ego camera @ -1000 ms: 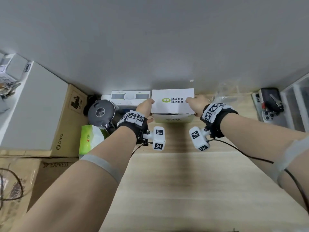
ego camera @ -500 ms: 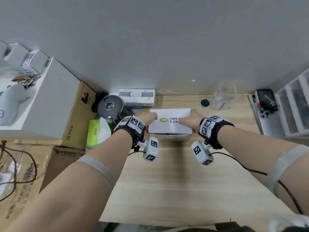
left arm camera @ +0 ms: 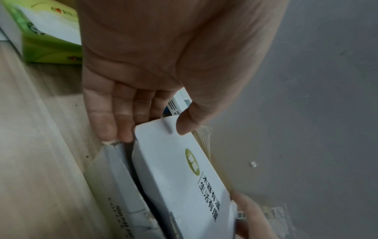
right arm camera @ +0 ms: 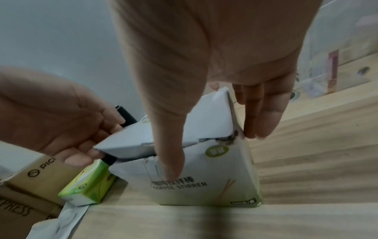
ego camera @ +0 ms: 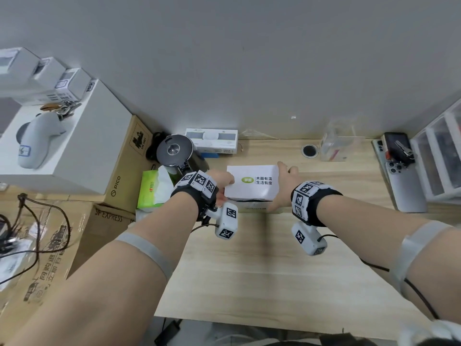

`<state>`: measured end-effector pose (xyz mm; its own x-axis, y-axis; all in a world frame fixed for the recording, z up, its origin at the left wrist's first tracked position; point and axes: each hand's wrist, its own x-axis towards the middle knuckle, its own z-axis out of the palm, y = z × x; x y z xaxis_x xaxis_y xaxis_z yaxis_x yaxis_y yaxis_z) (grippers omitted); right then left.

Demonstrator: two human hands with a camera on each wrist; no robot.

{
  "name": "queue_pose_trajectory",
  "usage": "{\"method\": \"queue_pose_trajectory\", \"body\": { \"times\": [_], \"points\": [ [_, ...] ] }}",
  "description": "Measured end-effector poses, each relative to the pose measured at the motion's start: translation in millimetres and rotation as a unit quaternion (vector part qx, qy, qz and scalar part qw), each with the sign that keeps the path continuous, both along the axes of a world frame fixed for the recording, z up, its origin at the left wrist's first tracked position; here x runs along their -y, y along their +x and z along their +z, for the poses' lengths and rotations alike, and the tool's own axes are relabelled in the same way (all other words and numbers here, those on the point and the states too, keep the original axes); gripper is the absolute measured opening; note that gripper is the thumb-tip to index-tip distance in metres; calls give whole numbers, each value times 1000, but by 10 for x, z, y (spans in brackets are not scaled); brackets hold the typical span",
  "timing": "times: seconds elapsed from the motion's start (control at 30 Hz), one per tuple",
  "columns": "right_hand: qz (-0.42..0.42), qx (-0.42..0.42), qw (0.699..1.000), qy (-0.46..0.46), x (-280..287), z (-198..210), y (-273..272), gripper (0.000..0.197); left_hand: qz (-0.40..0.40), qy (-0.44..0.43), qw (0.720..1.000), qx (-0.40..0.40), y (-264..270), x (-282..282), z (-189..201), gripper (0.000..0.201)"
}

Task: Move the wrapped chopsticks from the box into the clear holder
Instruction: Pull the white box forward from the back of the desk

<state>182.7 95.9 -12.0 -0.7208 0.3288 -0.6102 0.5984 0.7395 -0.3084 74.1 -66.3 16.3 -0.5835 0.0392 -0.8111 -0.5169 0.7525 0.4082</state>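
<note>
A white box [ego camera: 252,183] with a green logo stands on the wooden table [ego camera: 249,258]. My left hand [ego camera: 222,186] pinches the left end of its lid [left arm camera: 180,177], thumb on top and fingers under the edge. My right hand [ego camera: 284,181] holds the right end, with the thumb down the front face [right arm camera: 204,186] and the fingers [right arm camera: 257,116] on the side. The lid [right arm camera: 163,132] is raised a little from the body. The chopsticks are hidden inside. The clear holder [ego camera: 336,146] stands near the wall, beyond the box to the right.
A dark kettle [ego camera: 174,151] and a green tissue pack [ego camera: 152,188] sit left of the box, beside cardboard cartons [ego camera: 124,176]. A white carton [ego camera: 212,139] lies against the wall. Phones with keys [ego camera: 399,166] and clear drawers [ego camera: 441,151] occupy the right. A round cable hole [ego camera: 309,151] lies by the holder.
Both hands have drawn the box away from the wall toward me, uncovering the cable hole and the holder. The lid now stands slightly lifted.
</note>
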Motion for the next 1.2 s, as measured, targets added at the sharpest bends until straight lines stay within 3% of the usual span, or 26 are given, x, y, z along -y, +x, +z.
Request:
{"method": "queue_pose_trajectory", "body": {
  "times": [0.2,0.37,0.5,0.57,0.67,0.73,0.77,0.83,0.9,0.97,1.1,1.2],
  "points": [
    [17,-8,1000,-1,-55,125,-27,84,67,60,996,12,-89,73,50,16],
    [21,-16,999,-19,-221,261,-135,69,118,135,982,65,-186,54,178,14],
    [-34,-49,998,-20,-324,423,-244,72,179,198,962,51,-228,14,264,17],
    [-74,-79,994,-28,-350,461,-297,70,208,233,949,36,-240,2,298,30],
    [-166,-145,973,-70,-404,433,-386,47,239,269,933,17,-280,-48,316,39],
    [-204,-171,958,-108,-404,421,-427,21,216,250,944,-3,-311,-90,273,33],
    [-221,-186,950,-122,-392,410,-445,18,191,223,956,-22,-328,-109,222,26],
    [-266,-226,923,-161,-370,340,-495,13,133,153,978,-54,-351,-141,96,15],
    [-302,-243,899,-202,-374,228,-541,24,77,95,990,-68,-347,-165,-17,13],
    [-287,-227,909,-201,-401,101,-564,31,33,53,995,-78,-343,-173,-121,17],
    [-217,-161,946,-178,-476,-47,-523,42,-1,51,995,-81,-357,-290,-235,15],
    [-213,-119,946,-211,-523,-107,-469,39,-10,57,995,-83,-409,-445,-242,15]
  ]
}}
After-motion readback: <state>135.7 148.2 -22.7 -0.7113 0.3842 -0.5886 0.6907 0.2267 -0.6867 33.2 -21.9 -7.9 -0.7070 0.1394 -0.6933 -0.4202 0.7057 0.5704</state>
